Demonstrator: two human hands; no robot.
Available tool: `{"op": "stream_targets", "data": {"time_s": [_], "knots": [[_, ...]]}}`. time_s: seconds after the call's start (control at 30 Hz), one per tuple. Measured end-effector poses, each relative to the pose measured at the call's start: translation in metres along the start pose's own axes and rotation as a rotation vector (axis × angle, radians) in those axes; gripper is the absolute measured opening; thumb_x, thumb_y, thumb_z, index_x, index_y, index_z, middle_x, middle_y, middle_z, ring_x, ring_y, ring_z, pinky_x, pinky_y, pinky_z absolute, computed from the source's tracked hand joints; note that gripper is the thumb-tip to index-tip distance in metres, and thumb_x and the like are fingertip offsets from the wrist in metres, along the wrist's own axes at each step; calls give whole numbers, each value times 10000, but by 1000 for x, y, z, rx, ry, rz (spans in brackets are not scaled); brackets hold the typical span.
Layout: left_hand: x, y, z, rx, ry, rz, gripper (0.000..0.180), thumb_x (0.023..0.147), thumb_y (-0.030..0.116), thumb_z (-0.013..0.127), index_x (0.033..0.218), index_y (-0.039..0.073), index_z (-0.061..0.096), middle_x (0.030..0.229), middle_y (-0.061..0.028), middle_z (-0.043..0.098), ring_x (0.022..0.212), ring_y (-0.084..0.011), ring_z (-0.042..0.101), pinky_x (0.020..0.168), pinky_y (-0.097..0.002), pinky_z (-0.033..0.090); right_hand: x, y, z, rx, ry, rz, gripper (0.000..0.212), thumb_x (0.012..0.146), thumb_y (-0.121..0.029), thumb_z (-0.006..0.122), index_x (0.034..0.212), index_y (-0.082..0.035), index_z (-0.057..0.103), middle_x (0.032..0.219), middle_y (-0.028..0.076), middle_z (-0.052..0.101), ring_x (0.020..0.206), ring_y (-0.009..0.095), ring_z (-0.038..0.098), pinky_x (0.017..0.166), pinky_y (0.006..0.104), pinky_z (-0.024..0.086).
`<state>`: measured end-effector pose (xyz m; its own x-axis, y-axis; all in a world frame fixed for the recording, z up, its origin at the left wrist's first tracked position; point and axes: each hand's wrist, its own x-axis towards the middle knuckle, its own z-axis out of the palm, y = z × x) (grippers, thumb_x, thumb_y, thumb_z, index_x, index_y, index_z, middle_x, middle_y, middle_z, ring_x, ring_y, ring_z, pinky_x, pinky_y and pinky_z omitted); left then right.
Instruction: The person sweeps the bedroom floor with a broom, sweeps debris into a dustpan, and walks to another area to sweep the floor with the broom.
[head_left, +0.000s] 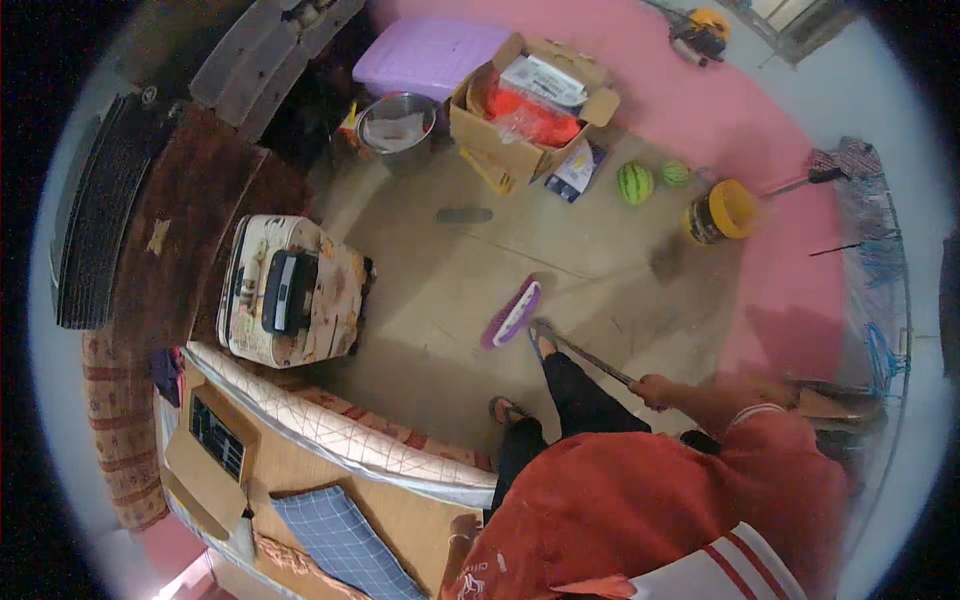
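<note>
My right hand [652, 391] is closed round the long thin handle of a broom. The broom's purple head [513, 313] with a white strip rests on the floor, just ahead of my feet. The handle slants from near my front foot up to the right. My left hand [463, 528] hangs low beside the bed, near a blue checked cloth [348, 540]; its fingers are too unclear to read.
A floral suitcase [295, 290] stands at left beside the bed [400, 485]. Toward the back are a metal pot [398, 125], a filled cardboard box [505, 150], a purple lidded bin [432, 55], watermelons [634, 184] and a yellow bucket [722, 212]. A dark flat piece [464, 215] lies on the floor.
</note>
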<state>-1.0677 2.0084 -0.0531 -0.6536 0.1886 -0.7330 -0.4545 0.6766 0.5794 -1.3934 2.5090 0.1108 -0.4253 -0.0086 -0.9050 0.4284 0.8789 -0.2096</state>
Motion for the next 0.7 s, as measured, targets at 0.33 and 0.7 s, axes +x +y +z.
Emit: {"op": "stream_targets", "data": {"time_s": [0.33, 0.7], "knots": [[54, 173, -52, -1107, 326, -384, 196, 769, 139, 535, 905, -2, 550, 707, -122, 586, 541, -162, 554, 465, -245, 462, 216, -74, 12, 276, 118, -264, 484, 843, -290, 286, 478, -40, 483, 390, 91, 467, 351, 211, 452, 337, 326, 362], [132, 285, -18, -950, -82, -527, 164, 817, 149, 493, 893, 18, 555, 748, -82, 597, 602, -145, 566, 521, -252, 466, 224, -147, -104, 166, 9, -426, 392, 820, -312, 363, 673, 29, 486, 653, 188, 568, 495, 310, 570, 482, 404, 462]]}}
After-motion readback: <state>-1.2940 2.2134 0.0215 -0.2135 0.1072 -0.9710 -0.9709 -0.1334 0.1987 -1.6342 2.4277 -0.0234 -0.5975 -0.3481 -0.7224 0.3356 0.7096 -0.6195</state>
